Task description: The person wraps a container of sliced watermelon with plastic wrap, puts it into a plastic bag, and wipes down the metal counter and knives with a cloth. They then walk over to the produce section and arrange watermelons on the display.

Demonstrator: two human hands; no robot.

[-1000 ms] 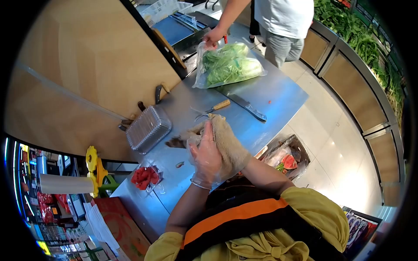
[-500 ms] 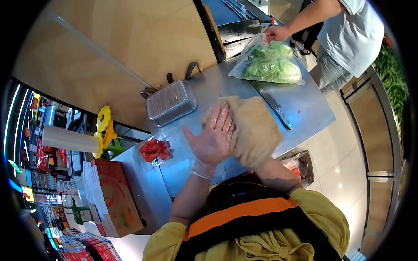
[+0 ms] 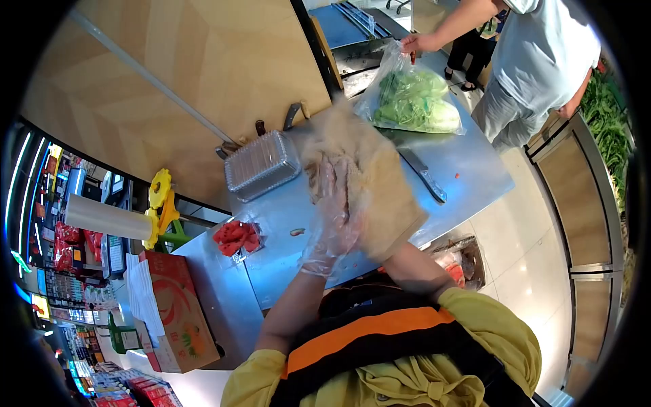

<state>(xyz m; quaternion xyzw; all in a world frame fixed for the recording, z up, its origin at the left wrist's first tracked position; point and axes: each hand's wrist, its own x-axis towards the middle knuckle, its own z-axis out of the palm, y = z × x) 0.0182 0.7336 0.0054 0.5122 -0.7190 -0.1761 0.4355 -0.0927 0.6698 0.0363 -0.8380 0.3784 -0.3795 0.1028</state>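
A tan cloth (image 3: 386, 193), blurred at its upper edge, is spread over the right forearm's end. My right hand lies hidden beneath this cloth and holds it. My left hand (image 3: 332, 210), in a clear plastic glove, rests against the cloth's left side with its fingers stretched out, partly tucked among the folds. Right of the cloth, a knife (image 3: 424, 175) lies on the metal table (image 3: 475, 183). Left of my hands is a clear plastic tray (image 3: 262, 165). A small package of red pieces (image 3: 237, 237) sits nearer the table's left edge.
Across the table, another person's hand (image 3: 419, 43) grips a clear bag of green leafy vegetables (image 3: 420, 102). Knife handles (image 3: 293, 115) stand by the wooden panel. A red carton (image 3: 180, 305) and a plastic film roll (image 3: 108, 218) are at left. A bin (image 3: 468, 261) stands below the right edge.
The cloth has moved up and left, now covering more around my left fingers. The other person's hand and the vegetable bag have shifted slightly left. A small dark scrap shows on the table.
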